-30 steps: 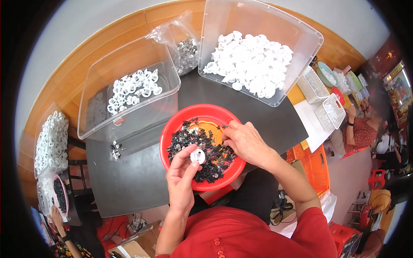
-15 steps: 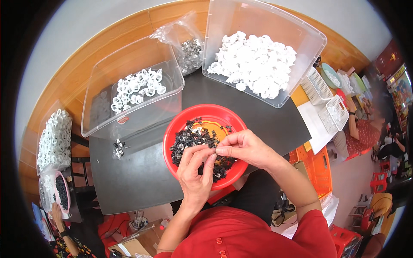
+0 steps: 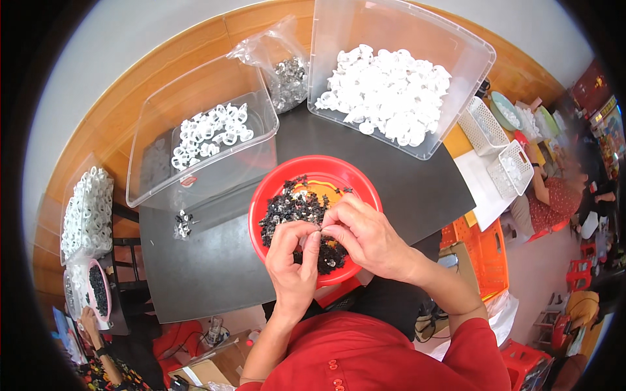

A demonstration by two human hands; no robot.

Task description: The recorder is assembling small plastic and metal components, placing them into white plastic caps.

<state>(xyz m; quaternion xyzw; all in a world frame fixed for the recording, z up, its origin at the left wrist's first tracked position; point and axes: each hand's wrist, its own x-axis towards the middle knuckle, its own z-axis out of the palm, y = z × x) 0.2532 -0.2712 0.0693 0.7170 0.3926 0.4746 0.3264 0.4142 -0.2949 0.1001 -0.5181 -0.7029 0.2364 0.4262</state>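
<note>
Both my hands meet above a red plastic basin (image 3: 362, 189) that holds a heap of small black parts (image 3: 287, 212), with some clear bits among them. My left hand (image 3: 291, 254) pinches with thumb and forefinger. Fingertip to fingertip with it, my right hand (image 3: 367, 238) is pinched as well. Whatever sits between the fingertips is too small to make out. Beyond the basin, a clear bin (image 3: 202, 173) contains white ring-shaped pieces (image 3: 212, 130). A larger clear bin (image 3: 466, 58) at the far right of the table is filled with white plastic parts (image 3: 385, 94).
Left of the basin, a few black and clear bits (image 3: 184, 225) lie on the dark table (image 3: 215, 274). A plastic bag of parts (image 3: 289, 81) leans between the bins. White baskets (image 3: 510, 171) and an orange crate (image 3: 492, 260) are at right. Another person's hand (image 3: 88, 319) works far left.
My joined hands have shifted slightly left. The right hand has turned, its fingers now more curled over the fingertips' meeting point. The basin and bins look the same.
</note>
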